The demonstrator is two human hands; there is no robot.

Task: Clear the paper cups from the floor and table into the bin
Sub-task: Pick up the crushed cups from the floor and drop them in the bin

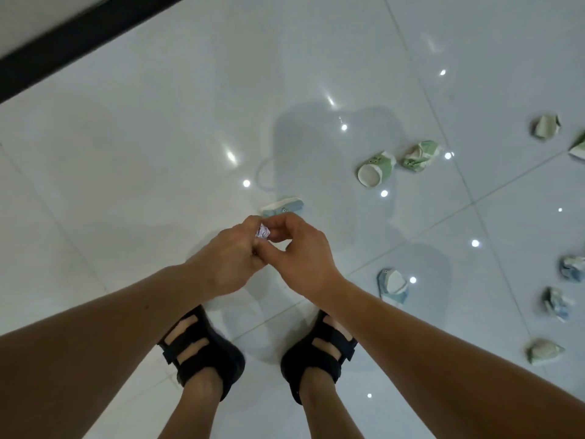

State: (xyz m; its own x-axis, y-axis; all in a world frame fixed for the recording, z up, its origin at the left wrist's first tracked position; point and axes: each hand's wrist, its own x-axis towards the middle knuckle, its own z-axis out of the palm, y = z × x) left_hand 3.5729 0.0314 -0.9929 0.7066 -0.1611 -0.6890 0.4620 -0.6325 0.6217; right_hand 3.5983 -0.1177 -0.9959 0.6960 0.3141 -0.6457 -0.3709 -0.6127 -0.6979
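The glossy white tiled floor (158, 185) fills the view, dotted with lamp reflections. A dark band (79, 36) crosses the top left corner, blurred and cut off; what it belongs to cannot be told.

Two bare forearms reach in from the bottom corners and meet at the centre, above two feet in black strapped sandals (202, 350), whose heels the arms partly hide.

The left hand (228, 261) and right hand (304, 258) touch each other. Both have their fingers curled in and together pinch a small crumpled wad (263, 231), whitish with faint pink marks. Most of it is hidden by the fingers, so it is unclear whether it is a crushed cup.

The paper cups lie on the floor. A flattened blue cup (283, 206) lies just beyond the hands, its near edge hidden by them. To the right, a green cup (376, 169) lies on its side, its open mouth showing a bare white inside, with a crushed green cup (421, 155) just beside it. A crushed blue cup (392, 285) lies near the right forearm. More crumpled cups (546, 126) are scattered along the right side; two of them are cut off by the frame edge.
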